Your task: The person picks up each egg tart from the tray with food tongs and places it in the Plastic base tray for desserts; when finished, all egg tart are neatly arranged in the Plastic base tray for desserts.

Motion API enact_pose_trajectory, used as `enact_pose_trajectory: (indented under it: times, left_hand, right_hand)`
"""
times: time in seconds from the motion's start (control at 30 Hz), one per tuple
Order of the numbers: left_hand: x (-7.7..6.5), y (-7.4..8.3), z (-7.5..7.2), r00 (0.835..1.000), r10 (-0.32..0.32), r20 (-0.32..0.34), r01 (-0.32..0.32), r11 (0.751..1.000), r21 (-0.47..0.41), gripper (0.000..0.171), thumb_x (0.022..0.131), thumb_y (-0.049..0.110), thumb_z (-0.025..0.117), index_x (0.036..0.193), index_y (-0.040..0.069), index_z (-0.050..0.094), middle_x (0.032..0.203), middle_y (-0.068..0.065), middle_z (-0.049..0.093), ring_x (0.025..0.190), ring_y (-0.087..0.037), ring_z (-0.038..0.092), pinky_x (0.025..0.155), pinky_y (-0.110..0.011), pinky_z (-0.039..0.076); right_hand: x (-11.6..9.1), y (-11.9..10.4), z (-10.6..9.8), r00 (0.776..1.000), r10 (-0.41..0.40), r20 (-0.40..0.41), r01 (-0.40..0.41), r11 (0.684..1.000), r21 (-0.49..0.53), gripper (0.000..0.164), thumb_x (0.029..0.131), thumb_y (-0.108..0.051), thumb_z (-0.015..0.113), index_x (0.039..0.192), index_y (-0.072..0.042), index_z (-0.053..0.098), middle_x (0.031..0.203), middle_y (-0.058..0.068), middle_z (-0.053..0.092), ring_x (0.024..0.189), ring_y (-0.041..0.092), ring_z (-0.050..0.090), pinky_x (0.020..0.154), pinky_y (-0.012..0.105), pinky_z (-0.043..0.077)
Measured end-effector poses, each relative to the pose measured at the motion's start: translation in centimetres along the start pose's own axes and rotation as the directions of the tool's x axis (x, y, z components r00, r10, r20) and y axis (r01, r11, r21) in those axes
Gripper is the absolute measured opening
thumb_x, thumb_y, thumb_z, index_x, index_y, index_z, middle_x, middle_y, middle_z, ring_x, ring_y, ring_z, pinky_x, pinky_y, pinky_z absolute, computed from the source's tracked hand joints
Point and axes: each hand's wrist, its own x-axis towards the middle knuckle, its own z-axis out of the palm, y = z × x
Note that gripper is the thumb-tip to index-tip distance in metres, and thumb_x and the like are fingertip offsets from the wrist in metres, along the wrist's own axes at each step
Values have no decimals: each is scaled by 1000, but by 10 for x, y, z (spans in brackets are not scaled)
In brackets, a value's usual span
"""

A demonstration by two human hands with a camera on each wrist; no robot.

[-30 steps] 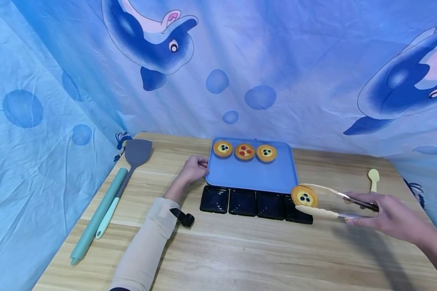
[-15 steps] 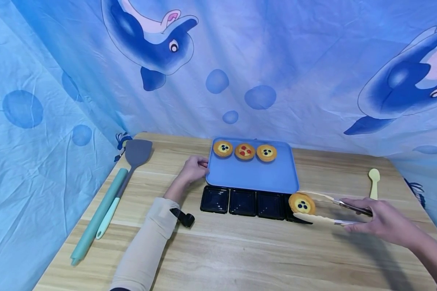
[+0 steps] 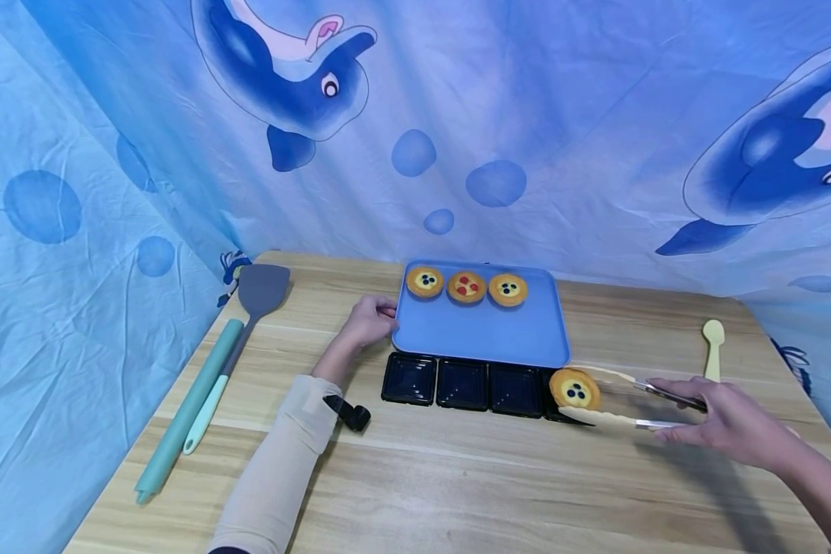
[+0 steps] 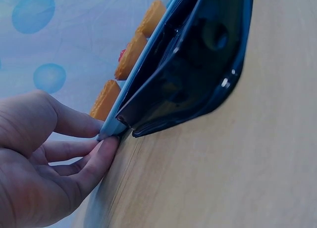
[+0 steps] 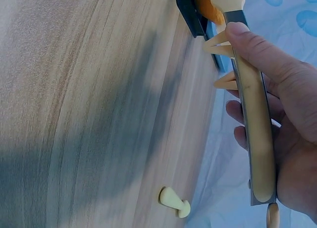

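Observation:
My left hand (image 3: 370, 322) pinches the left rim of a blue tray (image 3: 478, 335) between thumb and fingers; the left wrist view shows the grip at its corner. Along the tray's back lie three tarts, two topped with blueberries and a middle one (image 3: 466, 288) with red pieces. My right hand (image 3: 716, 423) grips a pair of tongs (image 5: 255, 134), cream tips spread around a blueberry tart (image 3: 575, 389). That tart sits over the rightmost black square container (image 3: 557, 415), hiding most of it.
Black containers (image 3: 462, 385) form a row along the tray's front edge. Far left lie a grey-headed spatula (image 3: 263, 291) and a green rolling pin (image 3: 188, 415). A pale yellow spoon (image 3: 712, 346) lies at the right, behind my right hand. A blue curtain backs the table.
The tongs and tart have moved slightly left and down over the rightmost black container, then stayed nearly still. My left hand holds its place on the tray.

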Motion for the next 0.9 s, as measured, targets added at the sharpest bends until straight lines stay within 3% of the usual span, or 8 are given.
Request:
enact_pose_trajectory:
  times: [0.3, 0.4, 0.63, 0.9]
  left_hand:
    - [1, 1, 0, 1000, -2, 7, 2, 1000, -21, 38, 80, -3, 61, 117, -8, 57, 104, -19, 60, 85, -22, 61, 69, -25, 56]
    - [1, 1, 0, 1000, -2, 11, 3, 1000, -21, 37, 80, -3, 61, 117, -8, 57, 104, -19, 60, 85, -22, 61, 69, -25, 55]
    - [1, 1, 0, 1000, -1, 10, 1, 1000, -26, 37, 80, -3, 61, 116, -8, 58, 104, -19, 60, 85, -22, 61, 70, -25, 56]
    - [0, -1, 0, 1000, -2, 9, 2, 999, -32, 38, 79, -4, 61, 116, -9, 57, 103, -19, 60, 86, -23, 62, 71, -27, 57]
  right_hand:
    - [1, -1, -1, 1000, 21, 16, -21, 1000, -2, 68, 64, -36, 84, 124, -14, 62, 118, 15, 64, 111, -14, 40, 81, -4, 31]
    - [2, -1, -2, 999, 31, 27, -31, 999, -20, 70, 64, -38, 83, 125, -14, 62, 119, 15, 64, 112, -6, 46, 80, -4, 32]
    - [1, -4, -3, 995, 93, 23, -91, 993, -72, 91, 54, -47, 86, 130, -7, 56, 120, 16, 63, 106, 37, 56, 78, -2, 31]
    - [1, -6, -4, 992, 126, 5, -126, 991, -54, 95, 52, -46, 88, 133, -9, 54, 119, 21, 62, 104, 43, 56, 73, 4, 36]
